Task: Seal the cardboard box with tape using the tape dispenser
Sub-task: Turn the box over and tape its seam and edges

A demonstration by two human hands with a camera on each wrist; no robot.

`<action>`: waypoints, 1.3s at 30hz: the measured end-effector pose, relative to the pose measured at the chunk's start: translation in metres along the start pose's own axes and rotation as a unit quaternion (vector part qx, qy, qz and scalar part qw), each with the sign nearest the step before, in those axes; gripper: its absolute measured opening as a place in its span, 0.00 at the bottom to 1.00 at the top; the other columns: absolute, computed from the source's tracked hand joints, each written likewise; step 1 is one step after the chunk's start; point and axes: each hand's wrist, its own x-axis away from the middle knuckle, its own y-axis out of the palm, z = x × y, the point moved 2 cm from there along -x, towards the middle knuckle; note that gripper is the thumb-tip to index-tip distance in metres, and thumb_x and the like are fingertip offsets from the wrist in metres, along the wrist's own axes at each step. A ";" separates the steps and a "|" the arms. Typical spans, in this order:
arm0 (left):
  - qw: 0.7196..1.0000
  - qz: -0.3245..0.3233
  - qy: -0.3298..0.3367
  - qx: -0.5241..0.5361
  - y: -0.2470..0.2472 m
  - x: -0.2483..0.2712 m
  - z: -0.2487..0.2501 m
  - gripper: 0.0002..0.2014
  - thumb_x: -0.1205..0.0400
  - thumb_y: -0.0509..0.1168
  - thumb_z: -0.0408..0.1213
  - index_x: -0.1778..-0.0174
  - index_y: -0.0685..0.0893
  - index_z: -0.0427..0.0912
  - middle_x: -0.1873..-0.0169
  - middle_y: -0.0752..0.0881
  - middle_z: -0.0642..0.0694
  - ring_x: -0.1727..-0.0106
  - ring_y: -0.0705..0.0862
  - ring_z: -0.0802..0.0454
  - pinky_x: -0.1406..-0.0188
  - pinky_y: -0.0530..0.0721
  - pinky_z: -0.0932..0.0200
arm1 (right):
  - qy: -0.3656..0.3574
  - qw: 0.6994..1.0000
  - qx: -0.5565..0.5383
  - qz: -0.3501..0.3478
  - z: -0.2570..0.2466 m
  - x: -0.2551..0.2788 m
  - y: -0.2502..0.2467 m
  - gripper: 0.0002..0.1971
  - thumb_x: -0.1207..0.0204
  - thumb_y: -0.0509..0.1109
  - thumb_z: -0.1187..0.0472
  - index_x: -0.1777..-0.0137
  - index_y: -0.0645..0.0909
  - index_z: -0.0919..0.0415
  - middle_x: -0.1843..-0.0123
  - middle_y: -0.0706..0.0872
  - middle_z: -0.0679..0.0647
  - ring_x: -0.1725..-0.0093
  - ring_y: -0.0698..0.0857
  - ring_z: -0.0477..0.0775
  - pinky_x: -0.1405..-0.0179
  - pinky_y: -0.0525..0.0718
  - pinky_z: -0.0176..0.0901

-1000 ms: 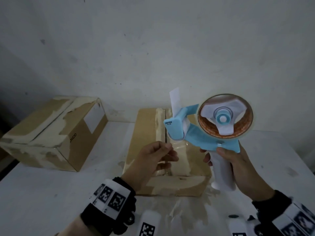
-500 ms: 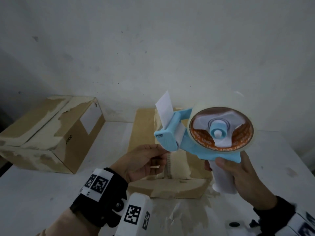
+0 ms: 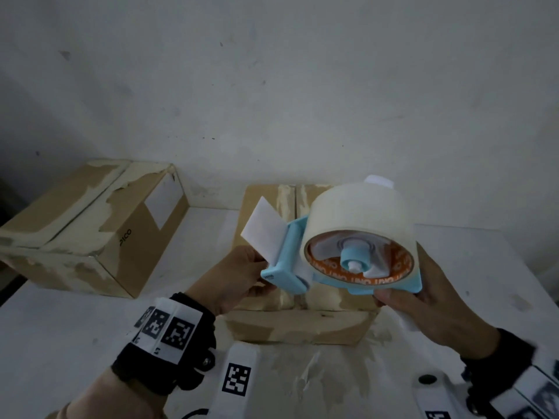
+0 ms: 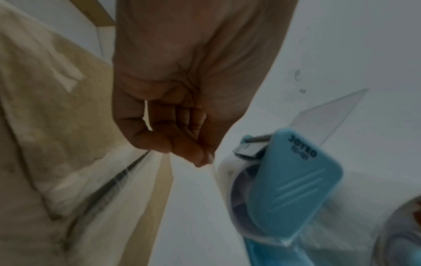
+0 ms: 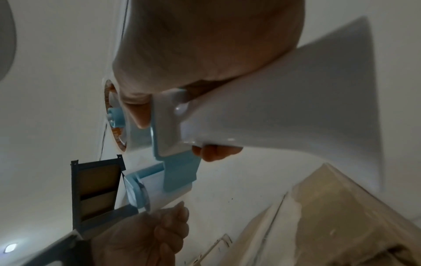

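Tape dispenser (image 3: pixel 341 267): glossy light-blue plastic frame, white handle, fat cream tape roll (image 3: pixel 360 213) on orange core; held mid-frame, above cardboard box (image 3: pixel 299 325). Box: brown, torn paper patches, centre seam. Right hand (image 3: pixel 429 306) gripped handle, fingers wrapped round it. Left hand (image 3: pixel 233 276) curled, fingertips pinched clear tape end at dispenser nose. Second worn box (image 3: pixel 90 225) sat at left.

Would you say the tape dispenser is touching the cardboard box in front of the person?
Apart. The head view shows the tape dispenser held up by the right hand; the left wrist view shows open space between it and the cardboard box below.
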 end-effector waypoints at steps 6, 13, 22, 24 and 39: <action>0.999 0.016 0.017 -0.047 -0.026 0.008 0.002 0.15 0.17 0.55 0.22 0.62 0.81 0.41 0.57 0.80 0.36 0.56 0.76 0.44 0.59 0.79 0.59 | 0.012 0.998 0.035 -0.055 -0.001 -0.001 0.001 0.24 0.39 0.75 0.34 0.43 0.76 0.31 0.49 0.86 0.37 0.49 0.86 0.42 0.55 0.87 0.37; 0.993 0.066 0.023 -0.091 -0.042 0.009 -0.009 0.09 0.19 0.60 0.26 0.65 0.80 0.37 0.70 0.81 0.41 0.71 0.78 0.53 0.63 0.77 0.59 | 0.035 0.994 0.046 -0.095 0.010 -0.016 0.008 0.30 0.34 0.72 0.36 0.33 0.72 0.44 0.45 0.85 0.44 0.46 0.86 0.48 0.55 0.89 0.47; 0.991 0.116 -0.007 -0.061 -0.061 0.008 -0.045 0.11 0.20 0.62 0.27 0.69 0.77 0.39 0.81 0.79 0.52 0.80 0.75 0.63 0.71 0.74 0.65 | 0.044 0.983 0.092 -0.152 0.017 -0.032 0.035 0.29 0.39 0.72 0.31 0.40 0.69 0.37 0.46 0.83 0.30 0.48 0.84 0.35 0.55 0.82 0.28; 0.992 0.116 -0.008 -0.050 -0.064 0.008 -0.048 0.12 0.20 0.62 0.28 0.70 0.77 0.41 0.83 0.79 0.53 0.81 0.75 0.63 0.72 0.74 0.65 | 0.049 0.982 0.094 -0.159 0.020 -0.033 0.038 0.30 0.39 0.73 0.32 0.40 0.69 0.40 0.44 0.82 0.30 0.45 0.83 0.36 0.51 0.82 0.29; 0.988 0.135 -0.029 -0.071 -0.087 0.007 -0.072 0.07 0.21 0.67 0.34 0.64 0.84 0.37 0.75 0.82 0.46 0.80 0.76 0.63 0.77 0.77 0.71 | 0.080 0.979 0.093 -0.165 0.012 -0.030 0.022 0.32 0.44 0.74 0.30 0.41 0.71 0.37 0.46 0.83 0.29 0.47 0.84 0.33 0.57 0.82 0.25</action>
